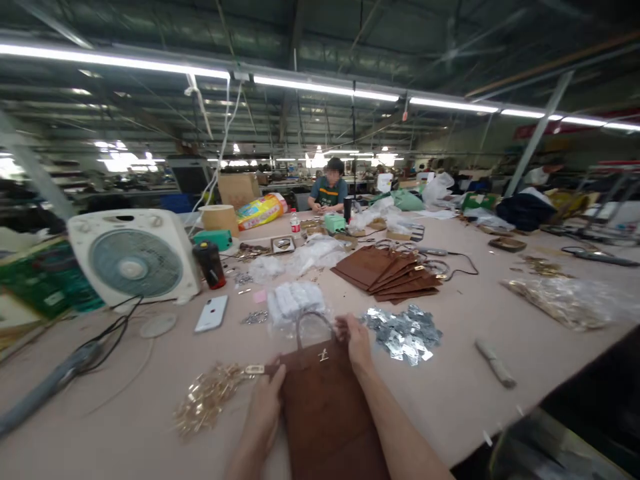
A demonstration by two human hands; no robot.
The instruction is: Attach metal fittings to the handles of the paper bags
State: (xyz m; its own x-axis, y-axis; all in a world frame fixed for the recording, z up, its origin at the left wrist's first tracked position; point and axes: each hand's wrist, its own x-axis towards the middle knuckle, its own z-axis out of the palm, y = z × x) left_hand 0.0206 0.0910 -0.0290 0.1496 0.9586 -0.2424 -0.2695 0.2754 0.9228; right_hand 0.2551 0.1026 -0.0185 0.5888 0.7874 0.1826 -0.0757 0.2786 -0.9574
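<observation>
**Operator:** Closest to me, what are my hands on?

**Spotter:** Your left hand is closed over the left edge of the brown bag, which lies flat on the table right in front of you. Your right hand pinches the bag's top rim, fingers narrow, just beside the base of the handle.

**Operator:** I see a gold fitting at the bag's left corner, by my fingertips, with the gold hardware pile just beside it. What worries you?

**Spotter:** I'd judge that dragging the bag sideways could sweep that pile towards the near edge. A loose piece caught underneath could also scuff the brown face. The silver pieces near your right hand could scatter the same way.

**Operator:** And further out?

**Spotter:** A white phone and wrapped white packets. Beyond them are a stack of brown bags and a box fan. A co-worker is seated at the far end.

**Operator:** Can I read anything?

**Spotter:** No. The gold emblem on your bag is too small to make out. The yellow package carries print, but it's too blurred to read.
</observation>
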